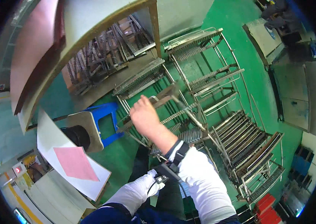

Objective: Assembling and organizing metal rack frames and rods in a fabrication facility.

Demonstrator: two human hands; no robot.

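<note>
- The right hand (145, 116) is closed around a long, narrow metal rail (168, 93); the fingers are bent over it.
- This rail lies slantwise above the nearest metal rack (193, 118); its far end is blurred, so I cannot tell if it touches the frame.
- The left hand is hidden near the right wrist, so I cannot tell if it is open or closed; only the left white sleeve (133, 191) is seen.
- The nearest rack carries several toothed rails, set across its tubes with gaps between them.
- The rack behind it (221, 79) also holds toothed rails, on more than one level.
- The rack at the right (282, 149) is the fullest one: many rails lie there side by side, almost parallel.
- On the lower shelf (100, 88), under the wooden-edged table, there is a heap of toothed rails, crossing in different directions.
- The blue stool (109, 110) bears a black round object (77, 136) on its seat.
- At lower right stand red bins (265, 205); their contents I cannot make out.
</note>
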